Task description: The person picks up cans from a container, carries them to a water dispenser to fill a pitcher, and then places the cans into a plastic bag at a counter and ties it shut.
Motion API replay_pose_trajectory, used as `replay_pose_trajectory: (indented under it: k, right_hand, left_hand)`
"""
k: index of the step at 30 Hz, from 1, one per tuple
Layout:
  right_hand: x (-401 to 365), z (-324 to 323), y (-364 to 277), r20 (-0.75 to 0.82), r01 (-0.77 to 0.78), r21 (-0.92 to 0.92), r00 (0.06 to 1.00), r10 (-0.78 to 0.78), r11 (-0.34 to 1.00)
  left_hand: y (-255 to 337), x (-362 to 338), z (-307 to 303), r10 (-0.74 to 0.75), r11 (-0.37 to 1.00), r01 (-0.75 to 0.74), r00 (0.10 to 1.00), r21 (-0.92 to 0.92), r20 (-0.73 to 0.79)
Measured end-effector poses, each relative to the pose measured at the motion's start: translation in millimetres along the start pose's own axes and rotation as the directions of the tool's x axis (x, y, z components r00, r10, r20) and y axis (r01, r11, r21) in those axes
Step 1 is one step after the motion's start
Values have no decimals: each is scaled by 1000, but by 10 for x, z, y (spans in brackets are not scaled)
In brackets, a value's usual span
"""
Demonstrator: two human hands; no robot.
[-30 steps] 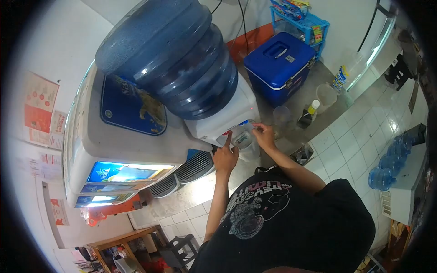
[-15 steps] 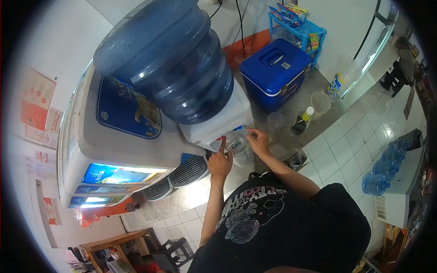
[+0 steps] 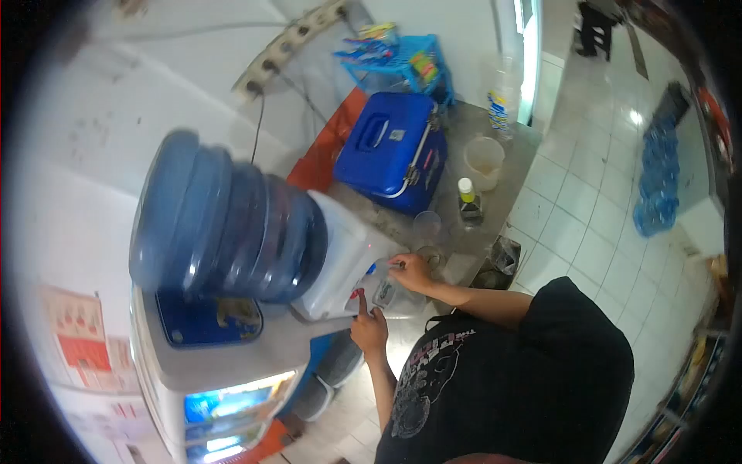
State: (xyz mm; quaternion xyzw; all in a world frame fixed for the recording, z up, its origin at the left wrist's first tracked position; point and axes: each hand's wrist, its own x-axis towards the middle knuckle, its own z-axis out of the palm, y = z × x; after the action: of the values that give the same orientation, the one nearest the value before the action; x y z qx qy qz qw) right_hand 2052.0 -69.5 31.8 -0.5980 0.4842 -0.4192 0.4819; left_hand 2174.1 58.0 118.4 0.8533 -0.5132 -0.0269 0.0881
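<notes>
Over at the white water dispenser [image 3: 349, 246], the left hand [image 3: 369, 331] holds nothing, forefinger at the red tap [image 3: 356, 294]; the right hand's [image 3: 413, 274] grip looks pinched on the clear container [image 3: 384, 294] under the taps. Level support and gentle pressure suit this, I'd say.

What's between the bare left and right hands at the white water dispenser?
Between the bare left hand and bare right hand: a clear, see-through container with a greenish marking. Shows in the head view.
</notes>
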Motion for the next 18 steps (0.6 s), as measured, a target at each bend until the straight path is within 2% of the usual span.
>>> replay_pose_trajectory:
  k: [1, 3, 4, 5, 6, 7, 9, 10, 11, 13, 14, 16, 18]
  right_hand:
    - [3, 22, -1, -41, -8, 18, 999, 9, 1000]
    - [-8, 38, 12, -62, 73, 58, 996, -69, 996]
    - [-2, 8, -4, -92, 58, 69, 994, -51, 996]
    - [-3, -10, -18, -48, 18, 69, 999, -15, 997]
    - [-25, -2, -32, 2, -21, 74, 1000, 21, 997]
    - [-40, 51, 1, -18, -32, 94, 999, 34, 995]
    - [-17, 100, 52, -124, 106, 11, 987, -104, 994]
    - [-17, 112, 73, -143, 99, 19, 985, -95, 995]
    - [-19, 128, 93, -112, 79, 5, 991, -78, 997]
    - [-36, 84, 38, -85, 62, 3, 995, -62, 998]
    - [-63, 57, 14, -48, 29, 24, 998, -27, 999]
    - [-41, 42, -24, -19, 6, 52, 1000, -5, 999]
    - [-62, 37, -27, -24, 13, -12, 1000, -13, 1000]
  left_hand:
    - [3, 0, -7, 42, 999, -42, 999, 17, 3]
    - [30, -10, -26, 34, 999, -33, 999, 17, -23]
    - [47, 4, -36, -1, 999, 0, 1000, 37, 20]
    - [54, 3, -23, 25, 998, -27, 999, 52, 32]
    - [34, -6, -15, 38, 999, -38, 999, 32, 19]
    - [2, 3, -18, 52, 999, -52, 999, 14, 3]
    - [-48, 27, 12, 66, 998, -65, 998, -7, 18]
    - [-63, 35, 23, 51, 998, -50, 998, -46, 31]
    - [-77, 51, 31, 67, 997, -65, 997, -36, 35]
    - [-74, 72, -22, -24, 1000, 26, 992, -9, 122]
    - [-92, 64, -41, -24, 1000, 24, 993, 4, 115]
    - [-74, 66, -24, 110, 987, -114, 993, 115, 39]
    - [-66, 69, -35, 107, 987, -113, 993, 112, 58]
